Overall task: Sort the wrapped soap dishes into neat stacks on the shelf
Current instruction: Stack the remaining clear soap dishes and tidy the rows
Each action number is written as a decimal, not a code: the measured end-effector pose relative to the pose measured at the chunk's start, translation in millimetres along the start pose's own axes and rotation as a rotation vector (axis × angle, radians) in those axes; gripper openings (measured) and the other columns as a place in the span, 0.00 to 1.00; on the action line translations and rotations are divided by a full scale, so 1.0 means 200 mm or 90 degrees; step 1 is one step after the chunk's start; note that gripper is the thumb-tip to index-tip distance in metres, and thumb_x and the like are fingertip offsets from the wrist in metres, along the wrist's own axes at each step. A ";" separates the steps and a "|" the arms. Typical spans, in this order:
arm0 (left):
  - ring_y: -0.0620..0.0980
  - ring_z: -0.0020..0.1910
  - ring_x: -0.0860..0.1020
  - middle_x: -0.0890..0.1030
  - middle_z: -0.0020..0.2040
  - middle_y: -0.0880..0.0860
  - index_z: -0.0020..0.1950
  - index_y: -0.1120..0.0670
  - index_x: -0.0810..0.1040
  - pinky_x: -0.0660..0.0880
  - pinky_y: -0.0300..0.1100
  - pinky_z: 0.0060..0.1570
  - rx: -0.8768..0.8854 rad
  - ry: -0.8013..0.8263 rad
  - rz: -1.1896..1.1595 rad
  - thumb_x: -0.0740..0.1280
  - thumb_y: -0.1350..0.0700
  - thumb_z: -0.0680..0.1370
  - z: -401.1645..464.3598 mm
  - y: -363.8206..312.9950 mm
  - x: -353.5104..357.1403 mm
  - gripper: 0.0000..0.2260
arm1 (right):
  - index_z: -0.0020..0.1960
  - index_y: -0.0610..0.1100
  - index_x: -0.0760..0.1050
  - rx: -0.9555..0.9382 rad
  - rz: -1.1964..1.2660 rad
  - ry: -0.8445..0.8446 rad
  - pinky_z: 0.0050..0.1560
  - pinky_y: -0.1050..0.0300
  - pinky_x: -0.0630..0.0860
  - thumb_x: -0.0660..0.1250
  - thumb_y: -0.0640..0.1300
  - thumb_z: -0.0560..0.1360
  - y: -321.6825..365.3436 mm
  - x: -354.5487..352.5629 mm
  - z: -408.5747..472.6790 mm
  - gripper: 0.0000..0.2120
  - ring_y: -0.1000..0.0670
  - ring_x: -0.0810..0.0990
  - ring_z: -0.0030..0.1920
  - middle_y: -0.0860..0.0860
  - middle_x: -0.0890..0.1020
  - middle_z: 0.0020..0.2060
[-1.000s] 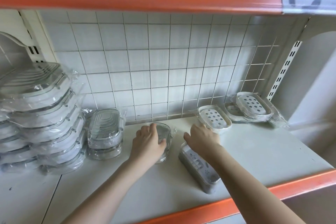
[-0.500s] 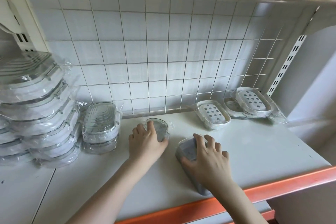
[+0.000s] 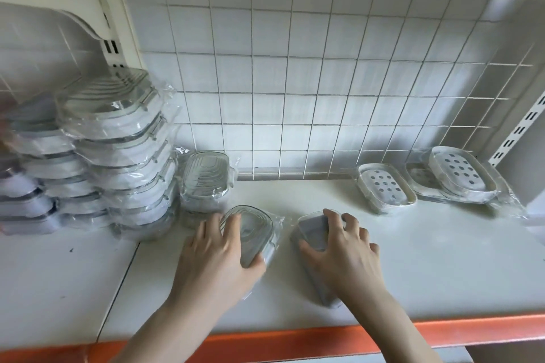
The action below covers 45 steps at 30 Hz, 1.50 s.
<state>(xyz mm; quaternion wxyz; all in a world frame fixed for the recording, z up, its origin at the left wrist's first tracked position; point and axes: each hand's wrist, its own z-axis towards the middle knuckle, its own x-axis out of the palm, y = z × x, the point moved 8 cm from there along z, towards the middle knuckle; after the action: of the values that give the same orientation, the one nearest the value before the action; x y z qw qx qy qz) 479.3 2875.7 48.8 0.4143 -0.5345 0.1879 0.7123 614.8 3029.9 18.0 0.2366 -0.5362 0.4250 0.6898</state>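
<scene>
My left hand (image 3: pixel 216 256) grips a wrapped clear ribbed soap dish (image 3: pixel 253 230) standing on its edge on the white shelf (image 3: pixel 442 268). My right hand (image 3: pixel 343 247) grips a wrapped grey soap dish (image 3: pixel 312 233) lying just to the right of it. A short stack of ribbed dishes (image 3: pixel 206 183) stands behind my left hand. Tall stacks of wrapped dishes (image 3: pixel 118 153) fill the left side. White dishes with holes sit at the back right, a single one (image 3: pixel 385 187) and a pair (image 3: pixel 458 175) overlapping.
A white wire grid (image 3: pixel 295 82) backs the shelf. An orange front edge (image 3: pixel 324 336) runs along the bottom. A slotted upright (image 3: pixel 519 132) stands at the right, and a white bracket (image 3: pixel 103 18) at the upper left.
My right hand came back from the holed dish and closed on the grey dish. My left hand tightened its hold on the clear dish. The view has dropped lower and closer.
</scene>
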 end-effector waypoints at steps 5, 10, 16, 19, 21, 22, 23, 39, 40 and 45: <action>0.60 0.41 0.79 0.79 0.44 0.55 0.53 0.57 0.77 0.78 0.51 0.36 -0.041 0.017 -0.001 0.59 0.39 0.63 -0.10 0.17 -0.04 0.28 | 0.72 0.55 0.55 -0.050 -0.005 0.011 0.63 0.46 0.64 0.55 0.73 0.71 0.19 0.05 -0.02 0.37 0.44 0.64 0.68 0.50 0.62 0.70; 0.58 0.45 0.79 0.79 0.46 0.54 0.56 0.55 0.76 0.79 0.51 0.41 -0.058 0.031 -0.022 0.60 0.39 0.64 -0.18 0.28 -0.07 0.29 | 0.73 0.54 0.56 -0.079 -0.007 0.018 0.62 0.46 0.64 0.55 0.72 0.71 0.35 0.10 -0.04 0.37 0.43 0.64 0.68 0.49 0.62 0.70; 0.60 0.41 0.78 0.78 0.43 0.55 0.53 0.55 0.76 0.76 0.51 0.35 -0.104 0.041 0.019 0.59 0.39 0.63 -0.21 0.46 -0.05 0.27 | 0.72 0.53 0.57 -0.082 -0.045 0.011 0.62 0.45 0.64 0.55 0.71 0.72 0.45 0.16 -0.06 0.35 0.42 0.64 0.68 0.47 0.63 0.70; 0.60 0.41 0.77 0.77 0.42 0.56 0.51 0.56 0.77 0.76 0.51 0.35 -0.115 0.047 0.027 0.58 0.39 0.62 -0.21 0.50 -0.02 0.27 | 0.71 0.54 0.59 -0.080 -0.056 -0.001 0.63 0.45 0.63 0.56 0.71 0.71 0.46 0.18 -0.06 0.34 0.43 0.64 0.68 0.47 0.63 0.71; 0.60 0.41 0.77 0.77 0.42 0.56 0.51 0.55 0.77 0.75 0.51 0.35 -0.117 0.043 0.026 0.58 0.39 0.62 -0.21 0.52 -0.01 0.26 | 0.71 0.54 0.60 -0.079 -0.051 -0.011 0.65 0.46 0.62 0.56 0.70 0.72 0.45 0.18 -0.07 0.33 0.44 0.63 0.69 0.48 0.62 0.71; 0.60 0.41 0.77 0.77 0.42 0.56 0.51 0.55 0.77 0.75 0.50 0.35 -0.116 0.042 0.024 0.58 0.39 0.62 -0.21 0.52 -0.01 0.26 | 0.70 0.54 0.61 -0.083 -0.047 -0.021 0.66 0.47 0.61 0.56 0.69 0.72 0.45 0.17 -0.07 0.32 0.44 0.62 0.70 0.48 0.62 0.72; 0.60 0.41 0.77 0.77 0.42 0.56 0.51 0.55 0.77 0.75 0.50 0.35 -0.115 0.042 0.023 0.58 0.39 0.62 -0.21 0.52 0.00 0.27 | 0.69 0.53 0.63 -0.088 -0.044 -0.031 0.67 0.48 0.60 0.55 0.68 0.73 0.46 0.17 -0.07 0.30 0.44 0.62 0.70 0.48 0.63 0.71; 0.59 0.45 0.79 0.80 0.48 0.55 0.59 0.56 0.75 0.79 0.52 0.41 -0.024 0.018 -0.113 0.56 0.41 0.73 -0.26 0.65 -0.02 0.23 | 0.75 0.43 0.54 -0.347 0.351 0.160 0.69 0.70 0.56 0.54 0.76 0.68 0.79 0.42 -0.46 0.48 0.60 0.59 0.72 0.54 0.63 0.70; 0.60 0.44 0.79 0.80 0.46 0.56 0.59 0.58 0.76 0.79 0.52 0.40 -0.037 0.021 -0.093 0.56 0.41 0.73 -0.27 0.68 -0.02 0.25 | 0.77 0.44 0.51 -0.353 0.333 0.172 0.71 0.66 0.58 0.55 0.77 0.67 0.80 0.44 -0.47 0.51 0.60 0.58 0.73 0.54 0.61 0.72; 0.62 0.47 0.78 0.79 0.46 0.58 0.54 0.61 0.78 0.78 0.53 0.44 -0.144 0.062 -0.138 0.51 0.37 0.72 -0.33 0.80 0.04 0.31 | 0.78 0.47 0.42 -0.358 0.226 0.168 0.72 0.62 0.59 0.55 0.81 0.57 0.82 0.47 -0.50 0.61 0.58 0.53 0.74 0.56 0.54 0.75</action>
<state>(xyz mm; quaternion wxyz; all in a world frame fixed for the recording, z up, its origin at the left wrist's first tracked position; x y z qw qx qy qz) 392.3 2737.9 -9.5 0.4162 -0.6290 0.0673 0.6531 511.4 2848.5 -22.1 -0.1010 -0.5826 0.3317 0.7351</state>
